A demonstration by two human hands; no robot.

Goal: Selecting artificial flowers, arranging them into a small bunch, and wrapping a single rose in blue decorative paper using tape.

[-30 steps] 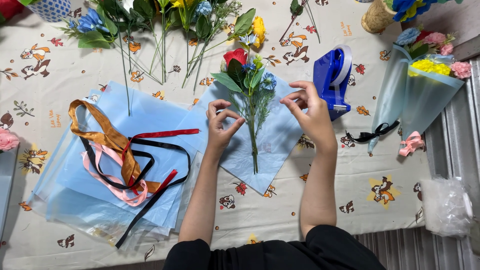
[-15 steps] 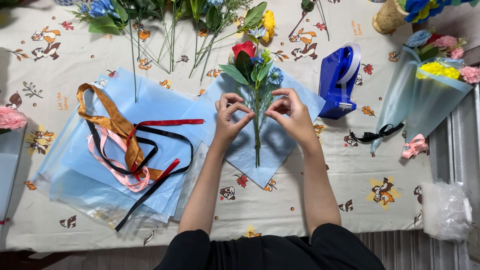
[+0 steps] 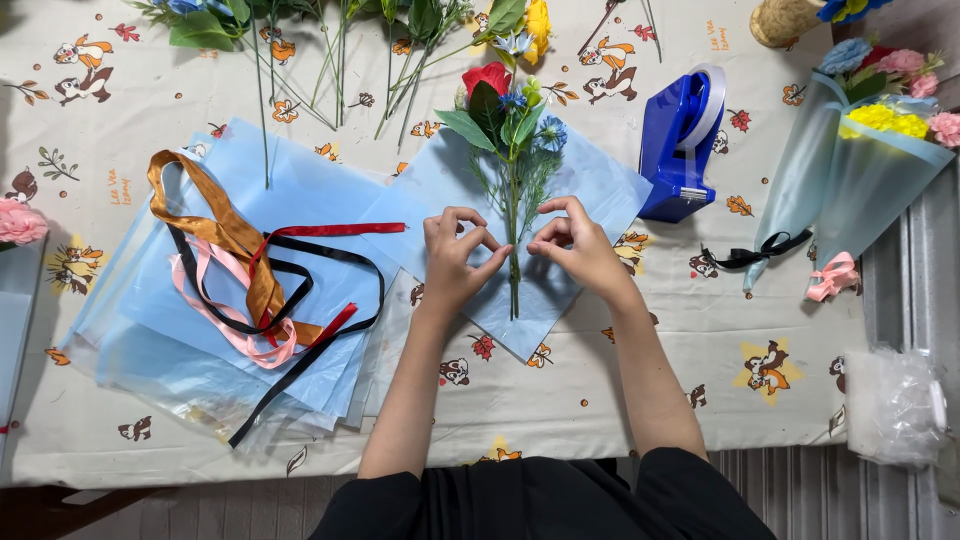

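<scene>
1. cream tablecloth (image 3: pixel 600 400) printed with little cartoon animals and leaves covers the work surface, seen from straight above.
2. near the middle lies a square sheet of pale blue wrapping paper (image 3: pixel 590 185), set corner-down like a diamond.
3. on that sheet rests a small bunch of artificial flowers (image 3: pixel 510 125): one red rose, small blue blooms and broad green leaves, the thin green stems running down the sheet's middle toward the person.
4. the left hand (image 3: pixel 455 262) sits just left of the stems, its thumb and forefinger curled toward them; the fingertips look pressed at the stem, though whether they pinch it or only touch the paper i cannot tell.
5. the right hand (image 3: pixel 577 245) mirrors it on the other side, fingers bent and close together right beside the stems.
6. the bunch looks light and springy, its stems wiry and apt to roll; the lower stems, below the leaves, seem the safest place to take hold. the paper looks thin, soft and easily creased.
7. to the left, a stack of more pale blue sheets (image 3: pixel 150 330) carries a tangle of orange, pink, black and red ribbons (image 3: pixel 250 290).
8. a blue tape dispenser (image 3: pixel 680 140) stands just right of the sheet; finished wrapped bouquets (image 3: pixel 860 160) lie further right, loose stems (image 3: pixel 330 50) along the top.
</scene>
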